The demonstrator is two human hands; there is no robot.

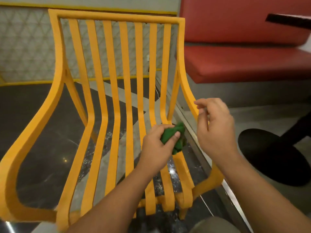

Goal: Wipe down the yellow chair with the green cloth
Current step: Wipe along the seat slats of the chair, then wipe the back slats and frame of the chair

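**Green cloth on the yellow slats**

Our left hand (156, 147) grips the bunched green cloth (175, 137), pressing it on the seat slats of the yellow chair (117, 17) near the right rear corner. Our right hand (216, 128) hovers beside the armrest, fingers loosely curled, holding nothing.

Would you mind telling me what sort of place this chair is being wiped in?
Probably a café or restaurant seating area: a red padded booth bench, a dark table on a black round pedestal base beside it, and the yellow slatted chair on polished stone floor.
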